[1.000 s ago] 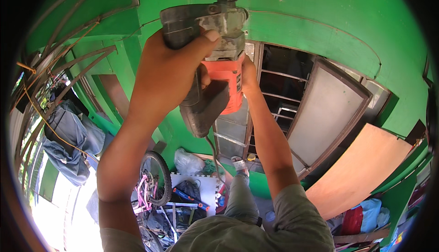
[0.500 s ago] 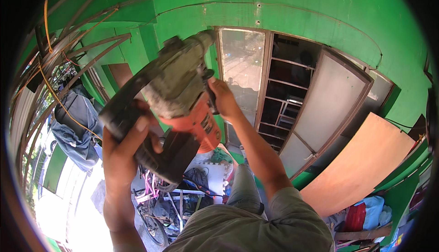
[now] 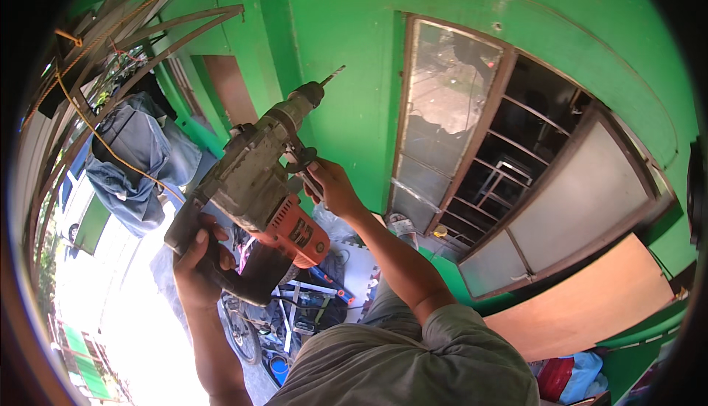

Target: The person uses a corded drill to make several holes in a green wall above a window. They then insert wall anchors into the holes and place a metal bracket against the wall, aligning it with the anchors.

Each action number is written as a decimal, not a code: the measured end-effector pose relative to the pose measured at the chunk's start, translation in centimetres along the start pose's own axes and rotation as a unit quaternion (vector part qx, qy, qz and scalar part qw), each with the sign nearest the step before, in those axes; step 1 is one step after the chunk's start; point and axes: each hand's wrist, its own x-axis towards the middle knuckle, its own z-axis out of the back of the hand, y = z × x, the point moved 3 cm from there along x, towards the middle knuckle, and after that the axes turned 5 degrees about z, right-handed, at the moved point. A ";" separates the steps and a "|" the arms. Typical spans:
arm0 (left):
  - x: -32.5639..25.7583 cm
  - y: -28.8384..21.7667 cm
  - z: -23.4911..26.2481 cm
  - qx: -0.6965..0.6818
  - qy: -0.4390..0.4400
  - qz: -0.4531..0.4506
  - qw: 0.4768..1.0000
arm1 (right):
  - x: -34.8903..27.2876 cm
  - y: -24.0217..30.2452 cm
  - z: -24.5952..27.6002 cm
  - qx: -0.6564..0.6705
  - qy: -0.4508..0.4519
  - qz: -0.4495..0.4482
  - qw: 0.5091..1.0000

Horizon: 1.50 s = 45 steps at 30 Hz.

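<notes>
A large rotary hammer drill [image 3: 251, 177], with a worn grey body and an orange motor housing, is held up before me in both hands. Its drill bit [image 3: 333, 75] points up and to the right, towards the green wall [image 3: 354, 30]; whether the tip touches the wall I cannot tell. My left hand [image 3: 199, 262] is wrapped round the black rear handle, the fingers through its loop. My right hand [image 3: 335, 188] grips the black side handle behind the chuck.
A window with a glass pane [image 3: 442, 103] and an open frosted shutter [image 3: 568, 207] is at the right. Below it leans a curved plywood sheet [image 3: 582, 303]. A bicycle wheel [image 3: 242, 332] and clutter lie below the drill. Blue cloth [image 3: 140, 162] and an orange rope [image 3: 110, 144] hang at left.
The drill has dropped lower and farther off, and its bit now shows. My view has turned left, so the window stands farther right. Both hands keep their grip.
</notes>
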 end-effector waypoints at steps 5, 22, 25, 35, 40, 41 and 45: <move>6.1 1.9 0.0 -0.007 -0.036 -0.023 0.999 | 5.6 -1.6 1.9 -0.103 -0.009 0.070 0.992; 18.6 6.3 -0.2 0.007 -0.047 0.013 0.999 | 14.7 -6.8 8.0 -0.172 -0.028 0.015 0.985; 19.6 7.2 -0.3 -0.022 -0.044 0.016 0.999 | 14.9 -7.8 8.7 -0.168 -0.035 0.014 0.985; 22.1 7.7 -0.2 -0.008 -0.047 0.026 0.999 | 16.4 -9.2 10.0 -0.171 -0.045 -0.017 0.984; 23.1 7.7 -0.5 -0.011 -0.037 0.024 0.999 | 17.1 -9.6 10.3 -0.164 -0.049 0.015 0.985; 23.2 7.7 -0.5 -0.009 -0.036 0.024 0.999 | 17.2 -9.8 10.4 -0.167 -0.049 0.008 0.985; 23.7 8.1 -0.2 -0.011 -0.030 0.027 0.999 | 17.4 -10.3 10.8 -0.179 -0.053 0.005 0.982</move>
